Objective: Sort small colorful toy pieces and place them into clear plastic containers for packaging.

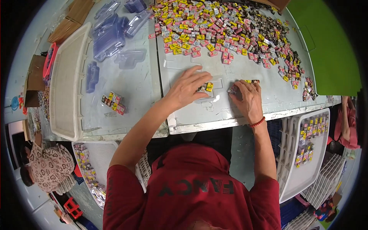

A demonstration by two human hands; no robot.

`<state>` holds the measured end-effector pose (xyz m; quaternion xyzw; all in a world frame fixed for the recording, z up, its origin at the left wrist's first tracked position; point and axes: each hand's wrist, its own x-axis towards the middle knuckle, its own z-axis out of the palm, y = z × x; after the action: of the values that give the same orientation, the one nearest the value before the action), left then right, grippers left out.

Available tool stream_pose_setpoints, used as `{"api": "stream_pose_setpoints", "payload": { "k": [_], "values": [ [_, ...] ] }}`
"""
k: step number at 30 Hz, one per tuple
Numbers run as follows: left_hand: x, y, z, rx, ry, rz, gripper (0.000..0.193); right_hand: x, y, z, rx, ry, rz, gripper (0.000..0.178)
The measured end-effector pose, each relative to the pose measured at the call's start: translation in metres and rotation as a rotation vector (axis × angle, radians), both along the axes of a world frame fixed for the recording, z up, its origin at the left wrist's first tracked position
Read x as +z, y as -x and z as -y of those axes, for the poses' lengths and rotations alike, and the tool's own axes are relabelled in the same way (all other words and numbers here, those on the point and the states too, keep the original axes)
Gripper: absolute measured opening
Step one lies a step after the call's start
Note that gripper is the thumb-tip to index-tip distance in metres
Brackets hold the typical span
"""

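Note:
Over a clear plastic tray (217, 83) on the table, my left hand (188, 87) spreads its fingers. Small yellow-and-dark boxes (207, 87) sit in that tray, just beside its fingers; part of the tray is hidden below the palm. My right hand (248, 100) is to the right, with thumb and fingers curled in on a small dark-and-pink box (232, 89). More small boxes (253, 81) lie against the far side of its fingers, partly covered. Another clear tray (174, 64) rests beyond my left hand.
A big spread of small pink, yellow and black boxes (218, 28) covers the far table. On the left are stacked clear plastic trays (109, 38), a block of grouped boxes (114, 102) and a white crate (69, 84). White trays holding boxes (310, 153) stand low at right. People sit nearby.

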<state>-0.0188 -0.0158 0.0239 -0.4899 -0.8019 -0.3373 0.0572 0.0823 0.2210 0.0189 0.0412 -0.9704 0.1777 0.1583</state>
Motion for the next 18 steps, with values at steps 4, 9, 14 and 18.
{"api": "stream_pose_setpoints", "payload": {
  "k": [4, 9, 14, 18],
  "values": [
    [0.011, -0.002, 0.025, 0.190, -0.062, 0.120, 0.040, -0.001, 0.000, -0.002, -0.007, -0.001, -0.006, 0.037],
    [-0.001, -0.012, 0.033, 0.182, -0.005, 0.001, 0.032, 0.004, -0.001, 0.003, -0.013, 0.032, 0.002, 0.038],
    [-0.004, -0.011, 0.027, 0.229, 0.049, -0.049, 0.030, 0.001, -0.004, 0.005, -0.019, 0.015, -0.008, 0.038],
    [0.004, -0.014, 0.021, 0.254, -0.023, -0.004, 0.026, -0.004, -0.004, 0.004, -0.010, 0.019, -0.026, 0.037]
  ]
}}
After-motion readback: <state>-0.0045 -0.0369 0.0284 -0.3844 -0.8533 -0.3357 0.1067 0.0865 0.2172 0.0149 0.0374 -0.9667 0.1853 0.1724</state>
